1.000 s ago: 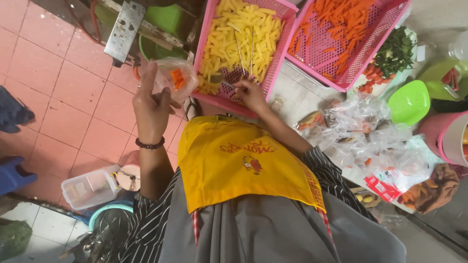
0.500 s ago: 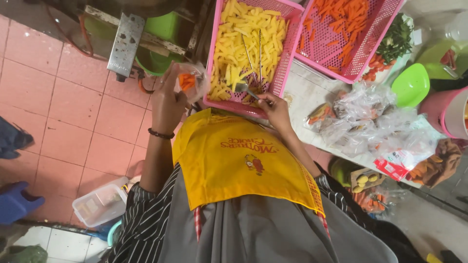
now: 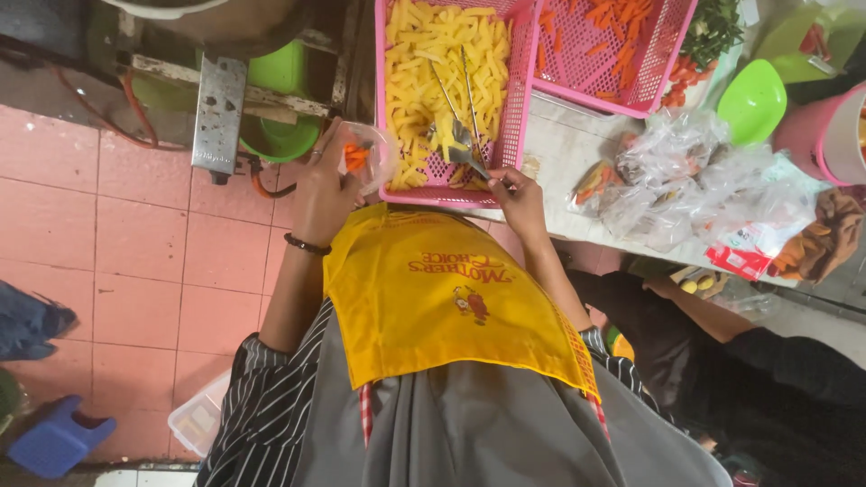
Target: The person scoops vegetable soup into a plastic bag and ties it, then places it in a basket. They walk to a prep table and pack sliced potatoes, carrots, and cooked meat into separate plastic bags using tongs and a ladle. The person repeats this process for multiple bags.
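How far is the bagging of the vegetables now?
Done: orange pieces already lie in the small clear bag in the left hand. In hand: the right hand works metal tongs in the yellow strips of the pink basket. Left: no yellow strips show in the bag, which is open.

We see a bright yellow apron (image 3: 442, 298) with red and orange print, worn over a black-and-white striped shirt (image 3: 271, 415) and a grey garment (image 3: 505, 433). A dark beaded bracelet (image 3: 307, 243) circles the wrist. Two pink mesh baskets sit above: one basket (image 3: 519, 99) filled with pale yellow strips (image 3: 415, 63), the other basket (image 3: 649, 63) with orange carrot sticks (image 3: 613, 22). The tongs (image 3: 456, 108) are silver. A clear bag (image 3: 365, 158) shows orange pieces inside. The floor tiles (image 3: 108, 243) are salmon pink. We also see a lime green bowl (image 3: 753, 101), a blue stool (image 3: 54, 442) and dark green herbs (image 3: 713, 27).
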